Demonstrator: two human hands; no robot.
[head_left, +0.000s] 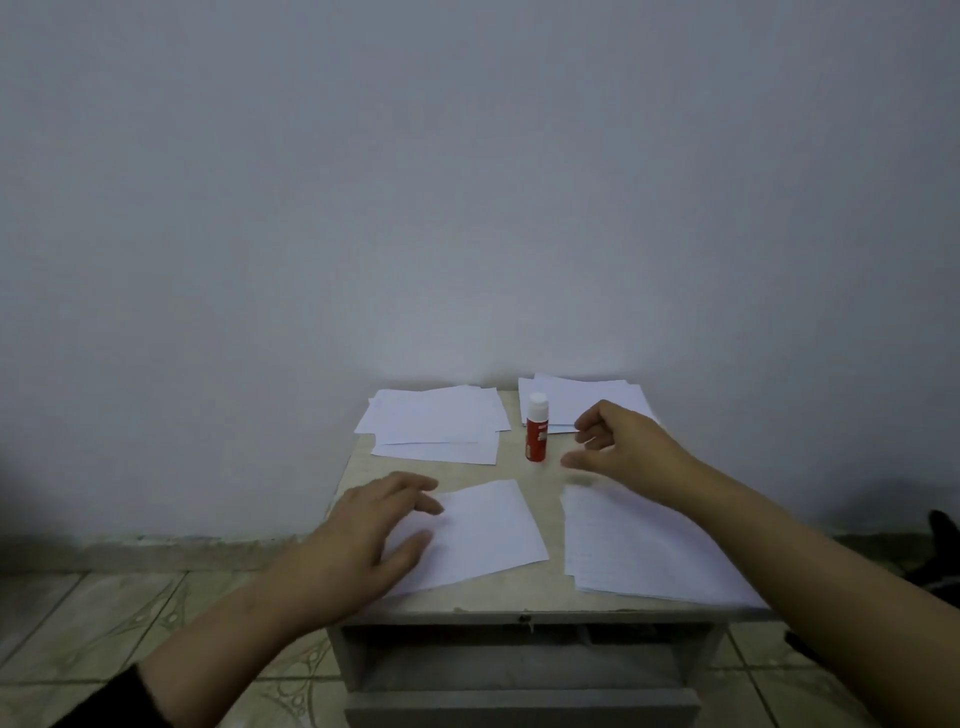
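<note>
A red glue stick (536, 435) with a white cap stands upright near the middle of a small table (540, 600). My right hand (623, 449) hovers just right of it, fingers loosely curled, thumb apart, holding nothing. My left hand (363, 540) rests flat on the left edge of a single white sheet (483, 532) at the table's front left. A stack of white sheets (634, 556) lies at the front right, partly under my right forearm.
Two loose piles of white paper lie at the back, one at the back left (436, 421) and one at the back right (582, 397), against a plain wall. An open drawer (519, 670) sits below the tabletop. Tiled floor surrounds the table.
</note>
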